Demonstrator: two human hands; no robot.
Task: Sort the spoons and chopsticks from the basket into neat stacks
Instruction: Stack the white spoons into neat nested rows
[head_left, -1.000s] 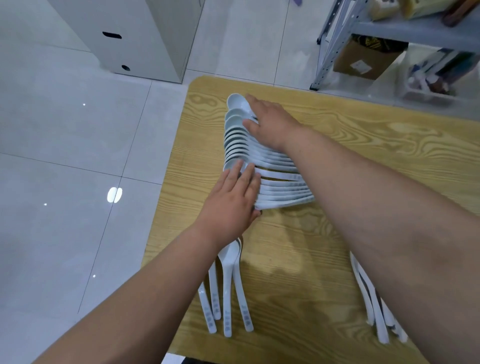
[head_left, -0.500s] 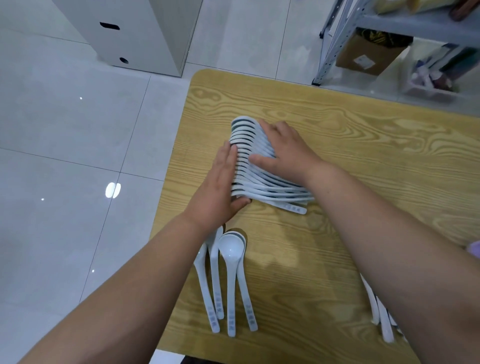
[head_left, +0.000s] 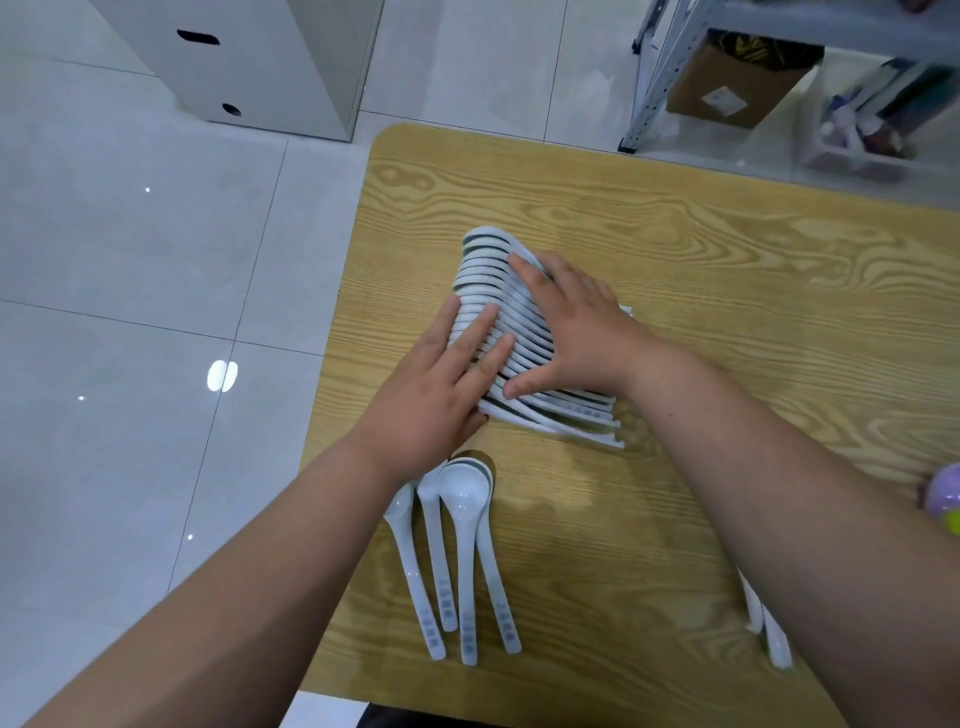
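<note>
A long nested row of white spoons (head_left: 485, 270) lies on the wooden table (head_left: 701, 249), bowls to the left, handles to the right. My left hand (head_left: 441, 384) presses flat against the bowl side of the row with straight fingers. My right hand (head_left: 576, 327) lies over the row from the handle side, fingers spread on top and thumb at the near end. Several loose white spoons (head_left: 457, 545) lie side by side near the front edge. More spoon handles (head_left: 769, 629) show beside my right forearm. No basket or chopsticks are in view.
The table's left edge is close to the spoon row, with tiled floor (head_left: 130, 312) beyond. A white cabinet (head_left: 249, 57) stands on the floor at the back left, a metal shelf (head_left: 670, 73) with a cardboard box (head_left: 732, 83) at the back right. A purple object (head_left: 945, 493) sits at the right edge.
Both hands have squeezed the spoon row tighter. My left hand slid from the row's near end up along the bowls, and my right hand drew back from the far end over the middle.
</note>
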